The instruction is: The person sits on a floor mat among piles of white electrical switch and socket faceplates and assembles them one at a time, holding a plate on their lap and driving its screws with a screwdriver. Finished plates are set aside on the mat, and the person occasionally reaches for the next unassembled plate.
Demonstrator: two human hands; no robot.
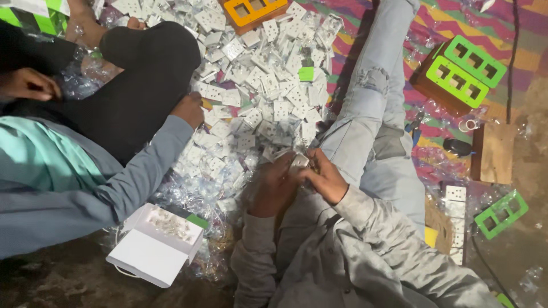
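My left hand point(273, 185) and my right hand point(327, 178) meet over my lap, both closed around one small white socket plate point(298, 162). Grey jacket sleeves cover both arms. Just beyond my hands spreads a big pile of white socket plates point(260, 85) mixed with clear plastic wrappers. My jeans-clad leg point(365, 108) stretches along the right side of the pile.
A co-worker in a grey-blue sleeve sits at left, one hand point(189, 108) on the pile's edge. A white open box point(157, 242) lies near left. Green frames point(465, 68) on a brown box, another green frame point(501, 214) and an orange frame point(251, 11) lie around.
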